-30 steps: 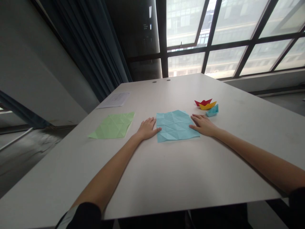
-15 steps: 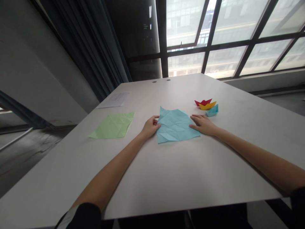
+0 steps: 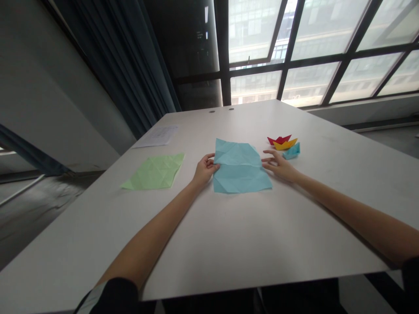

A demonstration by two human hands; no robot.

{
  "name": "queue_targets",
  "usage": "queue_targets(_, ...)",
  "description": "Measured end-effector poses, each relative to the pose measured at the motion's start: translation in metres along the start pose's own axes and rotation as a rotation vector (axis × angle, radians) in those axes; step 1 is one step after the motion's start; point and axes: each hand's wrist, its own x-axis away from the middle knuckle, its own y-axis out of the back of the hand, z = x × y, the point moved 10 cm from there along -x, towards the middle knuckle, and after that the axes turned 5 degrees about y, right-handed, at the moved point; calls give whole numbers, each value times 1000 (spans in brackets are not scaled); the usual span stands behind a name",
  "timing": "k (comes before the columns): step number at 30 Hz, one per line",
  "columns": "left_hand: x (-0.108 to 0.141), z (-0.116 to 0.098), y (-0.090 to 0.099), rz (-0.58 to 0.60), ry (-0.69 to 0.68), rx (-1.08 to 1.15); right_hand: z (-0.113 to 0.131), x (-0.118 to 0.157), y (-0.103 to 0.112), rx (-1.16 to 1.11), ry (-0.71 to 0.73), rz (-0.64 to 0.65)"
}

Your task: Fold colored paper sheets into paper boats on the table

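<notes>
A creased light-blue sheet of paper (image 3: 242, 174) is in front of me, with a crosswise bend through its middle and its far half tilted up. My left hand (image 3: 205, 169) is closed on its left edge, thumb and fingers pinching the paper. At the opposite edge, my right hand (image 3: 279, 166) has its fingers apart and stretched out, the fingertips at or just touching the paper. Just beyond that hand sit small folded paper boats: a blue one (image 3: 292, 151), a yellow one (image 3: 285, 144) and a red one (image 3: 278, 139).
A creased green sheet of paper (image 3: 155, 173) lies flat to the left on the white table (image 3: 229, 244). Behind it is a white printed sheet (image 3: 157, 136). The table's near edge runs below my forearms, and windows stand beyond the far end.
The blue paper has shifted slightly away from me and its far half has risen, with a clear bend across the middle. Both hands have moved slightly; the right fingers have spread.
</notes>
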Motion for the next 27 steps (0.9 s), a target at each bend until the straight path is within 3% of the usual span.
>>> queue_targets(6,2,-3,0,-25,-3,-31,4,1,-1,-32,-7,3)
queue_targets(13,2,-1,9,-109,18,-5,27,2,-11,-224,66,56)
queue_targets(18,2,-2,14,-149,5,-20,35,5,-15,-232,81,90)
queue_targets(27,3,-9,6,-70,-54,-60,29,2,2,-84,60,-38)
